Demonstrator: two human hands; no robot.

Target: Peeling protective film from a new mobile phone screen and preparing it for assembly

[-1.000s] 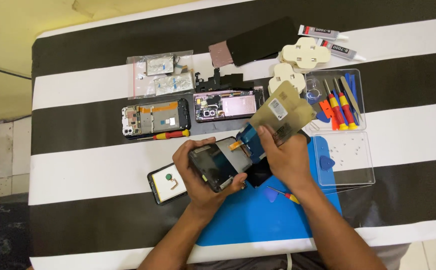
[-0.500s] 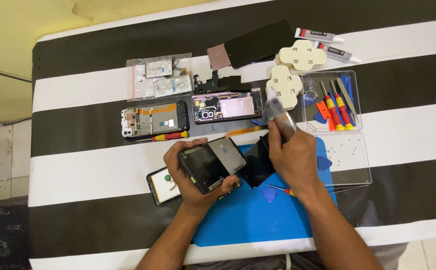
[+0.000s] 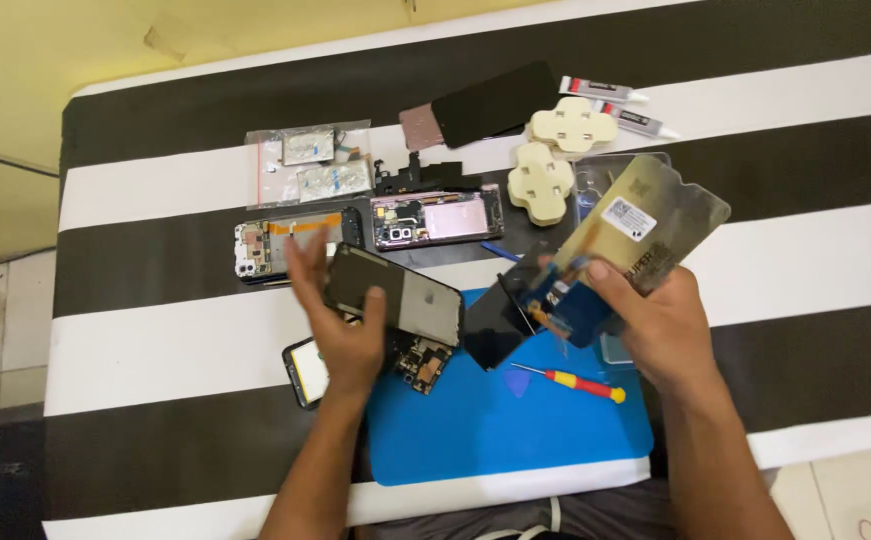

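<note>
So the black-and-white striped table [image 3: 155,340] is packed, and the blue mat [image 3: 505,430] sits at its near edge. Above the mat's left half, the left hand [image 3: 347,335] grips a dark phone screen panel [image 3: 395,293], tilted. Over the mat's right corner the right hand [image 3: 655,330] pinches a translucent film sheet [image 3: 655,225] with a blue piece under it. Two opened phones [image 3: 300,240] lie beyond the mat. A small red-and-yellow screwdriver [image 3: 583,384] lies right on the mat.
</note>
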